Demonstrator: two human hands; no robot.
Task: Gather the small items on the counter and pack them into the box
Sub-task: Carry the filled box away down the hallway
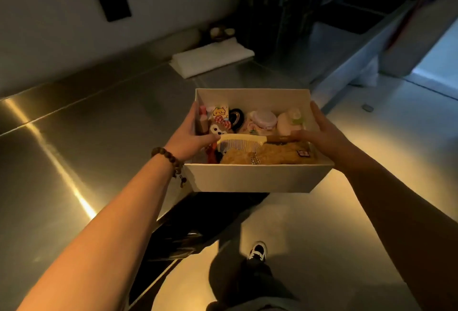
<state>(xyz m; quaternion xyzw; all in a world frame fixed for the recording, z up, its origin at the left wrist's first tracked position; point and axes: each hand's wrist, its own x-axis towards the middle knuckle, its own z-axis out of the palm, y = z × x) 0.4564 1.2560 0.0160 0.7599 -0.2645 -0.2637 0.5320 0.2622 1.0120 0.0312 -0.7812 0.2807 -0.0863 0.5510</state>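
A white cardboard box [252, 178] hangs in the air past the counter's front edge, over the floor. My left hand [189, 137] grips its left wall, thumb inside on the tooth end of a cream comb [241, 142]. My right hand [322, 132] grips the right wall, thumb over the comb's brown handle. Inside lie a tan fuzzy item [267, 155], a pink round jar [265, 119], a pale bottle [291, 122], a black round thing [235, 118] and cartoon-print trinkets [219, 116].
The steel counter [86, 122] stretches left and back. A folded white cloth [213, 57] lies near the wall with small round objects [220, 33] behind it. A sink [357, 18] sits far right. Below are the floor and my shoe [257, 251].
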